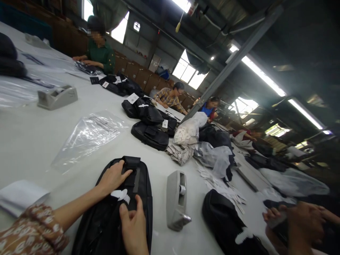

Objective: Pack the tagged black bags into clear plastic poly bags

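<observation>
Lying flat in the lower centre of the frame, a black bag [117, 209] rests on the white counter [32, 138], its top strap end pointing toward the upper part of the frame. The left hand [113, 179] presses on the bag's upper left portion, fingers curled together over the strap buckle (a light grasp rather than a full clamp). The right hand [134, 226] sits at the bottom centre, thumb and fingers pinched on the bag's front panel just below a white tag [121, 194]. A patterned sleeve [29, 232] covers the left forearm at the lower left.

Just right of the bag stands a grey tape dispenser [176, 200], upright and not touching it. A clear plastic sleeve [87, 136] lies left of centre, near the bag. A second dispenser [57, 96] sits at the upper left. Further black bags [150, 134] are stacked at mid-frame. Another person's hands [289, 216] work at the lower right beside another black bag [225, 219].
</observation>
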A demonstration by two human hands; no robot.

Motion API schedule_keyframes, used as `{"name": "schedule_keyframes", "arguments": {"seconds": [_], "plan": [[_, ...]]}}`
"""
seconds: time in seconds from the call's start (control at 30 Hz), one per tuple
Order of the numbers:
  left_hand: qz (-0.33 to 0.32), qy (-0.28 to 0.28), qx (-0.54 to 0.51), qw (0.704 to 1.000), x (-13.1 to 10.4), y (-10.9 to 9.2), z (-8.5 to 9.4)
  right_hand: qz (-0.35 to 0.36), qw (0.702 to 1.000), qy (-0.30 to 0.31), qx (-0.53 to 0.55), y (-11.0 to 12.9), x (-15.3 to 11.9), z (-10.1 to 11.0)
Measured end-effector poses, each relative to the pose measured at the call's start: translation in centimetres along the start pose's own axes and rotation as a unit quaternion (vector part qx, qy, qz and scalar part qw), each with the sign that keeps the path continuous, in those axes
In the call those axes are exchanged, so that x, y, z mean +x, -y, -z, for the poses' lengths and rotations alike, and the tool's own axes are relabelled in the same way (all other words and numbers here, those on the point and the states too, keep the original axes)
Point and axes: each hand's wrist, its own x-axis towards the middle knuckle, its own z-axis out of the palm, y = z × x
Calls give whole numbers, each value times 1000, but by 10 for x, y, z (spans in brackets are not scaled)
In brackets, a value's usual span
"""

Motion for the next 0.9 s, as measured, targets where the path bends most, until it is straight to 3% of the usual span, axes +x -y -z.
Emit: {"name": "schedule_keyframes", "arguments": {"seconds": [0.1, 0.2, 0.3, 0.43, 0.53, 0.63, 0.7, 0.83, 0.9], "plan": [[7, -4, -15, 1000, 1, 1, 1, -20, 999, -21, 44, -7, 0, -25], [14, -1, -20, 1000, 2, 2, 1, -72, 984, 28, 162, -3, 6, -47], [15, 8, -14, 1000, 4, 4, 1, -53, 984, 61, 158, 11, 5, -52], [7, 30, -9, 999, 6, 4, 2, 41, 996, 36, 75, 19, -6, -31], [8, 40, -14, 999, 5, 3, 3, 57, 997, -7, -56, -5, -16, -11], [16, 43, -29, 999, 2, 2, 5, 19, 963, -122, -240, -37, -23, -1], [20, 41, -50, 998, 2, 1, 6, 31, 932, -172, -317, -45, -25, 7], [29, 31, -105, 994, 0, -1, 9, 142, 927, -175, -301, -31, -17, 37], [37, 27, -134, 990, -4, 0, 13, 164, 934, -172, -268, -27, -9, 53]]}}
